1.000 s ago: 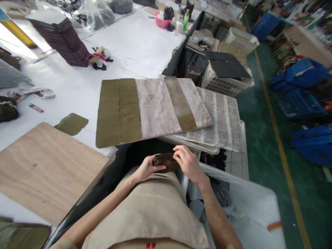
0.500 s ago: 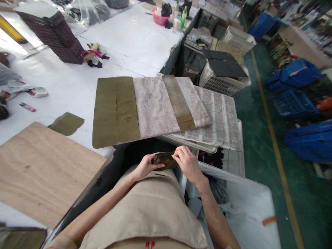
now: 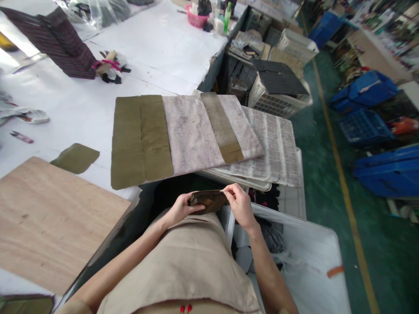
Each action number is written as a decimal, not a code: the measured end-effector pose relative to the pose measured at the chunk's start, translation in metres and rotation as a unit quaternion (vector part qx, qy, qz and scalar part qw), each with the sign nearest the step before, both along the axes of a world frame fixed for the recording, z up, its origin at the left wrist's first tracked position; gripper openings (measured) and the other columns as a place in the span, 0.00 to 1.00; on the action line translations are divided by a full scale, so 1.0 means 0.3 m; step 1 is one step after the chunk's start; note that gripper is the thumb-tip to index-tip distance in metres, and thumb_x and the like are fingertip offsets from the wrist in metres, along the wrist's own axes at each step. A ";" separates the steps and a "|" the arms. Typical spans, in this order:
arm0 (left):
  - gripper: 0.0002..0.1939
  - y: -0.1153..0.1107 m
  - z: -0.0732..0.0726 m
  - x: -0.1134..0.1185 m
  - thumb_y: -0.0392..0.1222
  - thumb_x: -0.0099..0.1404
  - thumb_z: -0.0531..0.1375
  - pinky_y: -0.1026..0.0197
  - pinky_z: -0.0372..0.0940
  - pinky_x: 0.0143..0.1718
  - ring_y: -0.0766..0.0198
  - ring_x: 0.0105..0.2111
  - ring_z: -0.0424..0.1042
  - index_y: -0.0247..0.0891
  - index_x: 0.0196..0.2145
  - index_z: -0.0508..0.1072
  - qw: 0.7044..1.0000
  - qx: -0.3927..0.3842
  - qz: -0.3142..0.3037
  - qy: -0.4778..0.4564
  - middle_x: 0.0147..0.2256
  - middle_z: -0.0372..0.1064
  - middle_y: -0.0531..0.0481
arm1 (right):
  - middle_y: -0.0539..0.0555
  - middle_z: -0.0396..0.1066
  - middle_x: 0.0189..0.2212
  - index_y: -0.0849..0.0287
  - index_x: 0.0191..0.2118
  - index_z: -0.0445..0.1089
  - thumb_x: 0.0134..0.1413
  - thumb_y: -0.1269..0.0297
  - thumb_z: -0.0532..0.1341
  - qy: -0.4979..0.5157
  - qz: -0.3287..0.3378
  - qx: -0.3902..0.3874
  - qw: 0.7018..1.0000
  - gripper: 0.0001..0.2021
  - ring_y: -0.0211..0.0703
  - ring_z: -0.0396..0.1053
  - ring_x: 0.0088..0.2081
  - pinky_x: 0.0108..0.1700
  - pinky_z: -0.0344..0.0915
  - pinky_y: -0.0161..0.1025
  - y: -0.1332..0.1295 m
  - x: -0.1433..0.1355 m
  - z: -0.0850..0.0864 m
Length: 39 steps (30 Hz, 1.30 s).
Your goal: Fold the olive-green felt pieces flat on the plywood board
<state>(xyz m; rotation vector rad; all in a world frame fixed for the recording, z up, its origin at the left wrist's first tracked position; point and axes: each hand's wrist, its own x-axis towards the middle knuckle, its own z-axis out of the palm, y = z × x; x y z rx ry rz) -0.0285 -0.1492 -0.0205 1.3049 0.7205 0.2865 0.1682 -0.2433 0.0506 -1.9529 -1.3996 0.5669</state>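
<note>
Close to my apron, my left hand [image 3: 182, 206] grips a dark brown, layered bundle [image 3: 211, 204], thumb in front and fingers behind; whether it is cloth or leather I cannot make out. At the bundle's right end, my right hand [image 3: 240, 205] is closed in a pinch at the top edge. A small pale tip shows between thumb and forefinger, too small to name. Beyond both hands lies a pale, fuzzy board [image 3: 191, 131]. Two olive fabric panels [image 3: 140, 139] cover its left part, and an olive strip [image 3: 221, 126] crosses it further right.
On the white table [image 3: 157, 52] lie a plywood board [image 3: 55, 218], an olive piece [image 3: 76, 158] and small snips [image 3: 21, 137]. A dark stack [image 3: 62, 43] stands farther back. To my right are a white bin [image 3: 314, 257] and a crate [image 3: 278, 93].
My right hand has shifted slightly right along the bundle's edge, its fingers now nearer the corner and more of the bundle showing. My left hand keeps its hold. The view has turned slightly.
</note>
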 end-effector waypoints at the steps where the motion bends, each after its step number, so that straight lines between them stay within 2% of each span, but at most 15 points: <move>1: 0.24 0.001 -0.007 -0.001 0.49 0.52 0.67 0.59 0.68 0.43 0.58 0.38 0.73 0.35 0.45 0.73 1.000 -0.005 0.003 0.001 0.39 0.76 0.47 | 0.51 0.70 0.32 0.56 0.35 0.66 0.61 0.64 0.54 0.020 -0.012 -0.004 1.000 0.06 0.40 0.68 0.35 0.38 0.64 0.35 -0.002 0.003 -0.003; 5: 0.23 0.005 -0.033 -0.004 0.49 0.51 0.68 0.58 0.69 0.42 0.58 0.38 0.74 0.34 0.42 0.74 1.000 -0.023 0.018 0.005 0.40 0.76 0.46 | 0.49 0.71 0.28 0.56 0.36 0.67 0.60 0.62 0.54 0.084 -0.061 -0.023 0.994 0.07 0.37 0.69 0.28 0.34 0.65 0.33 -0.007 0.015 -0.025; 8: 0.24 0.008 -0.036 -0.003 0.49 0.51 0.68 0.57 0.70 0.43 0.56 0.39 0.74 0.33 0.43 0.74 0.999 -0.039 0.027 0.002 0.41 0.76 0.46 | 0.49 0.71 0.26 0.57 0.38 0.68 0.61 0.61 0.52 0.078 -0.098 -0.028 0.992 0.09 0.37 0.69 0.26 0.32 0.66 0.34 -0.020 0.037 -0.066; 12: 0.25 0.014 -0.010 0.005 0.48 0.51 0.68 0.55 0.70 0.44 0.55 0.40 0.75 0.33 0.45 0.73 0.996 -0.073 0.039 -0.020 0.42 0.76 0.45 | 0.58 0.70 0.43 0.57 0.47 0.69 0.56 0.60 0.57 0.010 -0.134 -0.010 0.991 0.14 0.47 0.71 0.43 0.44 0.68 0.45 -0.064 0.082 -0.134; 14: 0.25 0.016 0.004 0.010 0.47 0.50 0.69 0.55 0.70 0.44 0.55 0.41 0.75 0.33 0.45 0.73 0.995 -0.081 0.049 -0.028 0.43 0.75 0.44 | 0.61 0.69 0.47 0.57 0.51 0.67 0.56 0.57 0.58 0.084 -0.106 -0.035 0.990 0.19 0.49 0.69 0.47 0.49 0.66 0.49 -0.086 0.090 -0.155; 16: 0.25 0.018 0.011 0.017 0.47 0.50 0.69 0.55 0.70 0.44 0.55 0.41 0.75 0.33 0.44 0.73 0.994 -0.084 0.057 -0.035 0.43 0.75 0.44 | 0.61 0.70 0.48 0.58 0.55 0.64 0.59 0.53 0.55 0.217 -0.058 -0.047 0.973 0.22 0.48 0.69 0.49 0.51 0.65 0.49 -0.095 0.080 -0.164; 17: 0.25 0.019 0.012 0.020 0.46 0.50 0.69 0.55 0.70 0.45 0.55 0.41 0.74 0.33 0.44 0.73 0.994 -0.087 0.059 -0.039 0.43 0.75 0.44 | 0.61 0.69 0.50 0.58 0.57 0.62 0.59 0.51 0.54 0.274 -0.037 -0.036 0.960 0.24 0.48 0.68 0.51 0.52 0.64 0.49 -0.094 0.069 -0.167; 19: 0.25 0.019 0.013 0.029 0.46 0.51 0.69 0.55 0.69 0.45 0.55 0.41 0.74 0.32 0.45 0.73 0.993 -0.094 0.058 -0.045 0.43 0.75 0.43 | 0.61 0.66 0.53 0.57 0.58 0.59 0.53 0.48 0.60 0.337 -0.021 0.002 0.941 0.30 0.49 0.66 0.53 0.54 0.63 0.49 -0.080 0.040 -0.175; 21: 0.25 0.016 0.015 0.038 0.45 0.51 0.69 0.55 0.69 0.45 0.55 0.41 0.74 0.32 0.45 0.73 0.993 -0.099 0.049 -0.048 0.43 0.75 0.43 | 0.59 0.69 0.50 0.57 0.55 0.61 0.42 0.50 0.68 0.357 -0.027 0.014 0.934 0.35 0.49 0.68 0.50 0.52 0.65 0.48 -0.058 0.009 -0.185; 24: 0.25 0.008 0.029 0.049 0.45 0.50 0.69 0.55 0.69 0.45 0.55 0.41 0.74 0.31 0.45 0.73 0.992 -0.100 0.049 -0.053 0.43 0.75 0.43 | 0.53 0.74 0.40 0.58 0.47 0.65 0.36 0.56 0.71 0.376 -0.059 -0.003 0.925 0.29 0.45 0.72 0.40 0.44 0.70 0.43 -0.031 -0.021 -0.196; 27: 0.26 0.003 0.052 0.054 0.44 0.51 0.69 0.54 0.68 0.46 0.56 0.41 0.74 0.31 0.46 0.72 0.987 -0.110 0.082 -0.078 0.43 0.75 0.43 | 0.52 0.74 0.35 0.59 0.41 0.67 0.37 0.58 0.71 0.379 -0.081 0.005 0.922 0.23 0.42 0.71 0.35 0.38 0.71 0.39 -0.018 -0.030 -0.183; 30: 0.25 0.002 0.074 0.049 0.43 0.48 0.70 0.55 0.68 0.46 0.56 0.40 0.74 0.31 0.44 0.72 0.983 -0.117 0.106 -0.092 0.41 0.75 0.44 | 0.50 0.73 0.32 0.59 0.37 0.68 0.38 0.59 0.70 0.342 -0.069 0.018 0.937 0.19 0.41 0.70 0.32 0.35 0.70 0.37 -0.007 -0.032 -0.147; 35: 0.25 -0.014 0.095 0.002 0.41 0.45 0.72 0.56 0.69 0.43 0.57 0.37 0.75 0.32 0.41 0.71 0.978 -0.094 0.159 -0.093 0.37 0.76 0.46 | 0.49 0.70 0.31 0.57 0.37 0.67 0.43 0.61 0.68 0.272 0.012 0.021 0.962 0.15 0.39 0.68 0.32 0.35 0.68 0.36 0.034 -0.059 -0.074; 39: 0.23 -0.036 0.113 -0.069 0.43 0.46 0.71 0.56 0.69 0.41 0.57 0.36 0.75 0.33 0.39 0.71 0.971 -0.070 0.213 -0.087 0.35 0.76 0.46 | 0.50 0.70 0.33 0.56 0.40 0.66 0.45 0.60 0.68 0.239 0.087 0.019 0.967 0.16 0.41 0.68 0.35 0.38 0.68 0.37 0.083 -0.105 -0.044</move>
